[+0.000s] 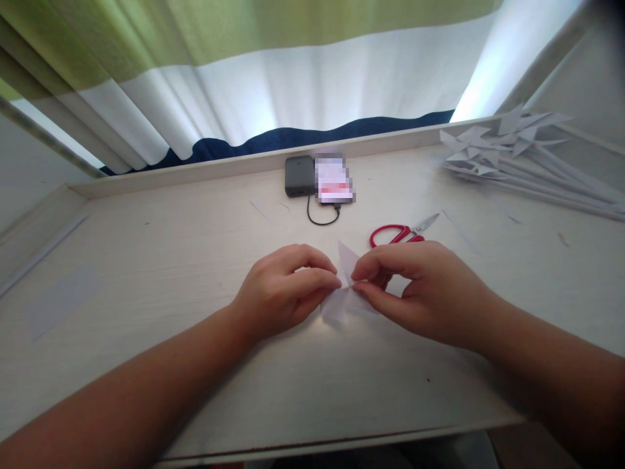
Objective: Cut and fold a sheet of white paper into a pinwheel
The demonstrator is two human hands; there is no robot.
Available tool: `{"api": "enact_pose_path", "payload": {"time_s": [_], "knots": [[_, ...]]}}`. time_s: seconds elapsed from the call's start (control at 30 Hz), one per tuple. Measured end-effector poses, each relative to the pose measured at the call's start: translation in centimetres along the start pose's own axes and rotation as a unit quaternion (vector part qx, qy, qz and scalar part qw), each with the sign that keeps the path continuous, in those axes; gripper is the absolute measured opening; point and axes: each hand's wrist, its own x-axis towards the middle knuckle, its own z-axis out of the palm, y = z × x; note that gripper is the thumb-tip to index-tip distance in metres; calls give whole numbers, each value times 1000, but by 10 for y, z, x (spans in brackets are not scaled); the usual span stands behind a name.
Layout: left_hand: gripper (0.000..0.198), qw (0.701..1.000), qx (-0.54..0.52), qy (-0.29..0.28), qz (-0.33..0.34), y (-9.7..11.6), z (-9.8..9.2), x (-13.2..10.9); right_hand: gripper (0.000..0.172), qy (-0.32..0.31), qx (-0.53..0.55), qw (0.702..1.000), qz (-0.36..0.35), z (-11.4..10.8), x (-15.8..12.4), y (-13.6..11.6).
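Note:
Between both hands, low over the table, is a white paper pinwheel (334, 309) with pointed blades. My left hand (288, 286) pinches it from the left, thumb and fingertips meeting near its centre. From the right, my right hand (415, 286) grips the same centre between thumb and forefinger. One blade points up between the hands; others spread out below the fingertips. Just beyond my right hand lies a pair of scissors (403, 233) with red handles, its blades slightly apart and its lower part hidden by the hand.
A dark power bank (299, 176) and a cabled phone (333, 177) lie near the table's raised back edge. Several finished paper pinwheels (488, 146) on paper sticks are piled at the back right. A loose paper sheet (66, 296) lies left; thin paper scraps are scattered about. A curtain (293, 71) hangs behind.

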Motion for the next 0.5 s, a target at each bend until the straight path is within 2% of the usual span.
{"api": "enact_pose_path", "payload": {"time_s": [0.5], "knots": [[13,999,-32,9,-7,2,1,-1,5,13,-15,1000,9,-1,-1,1]]}}
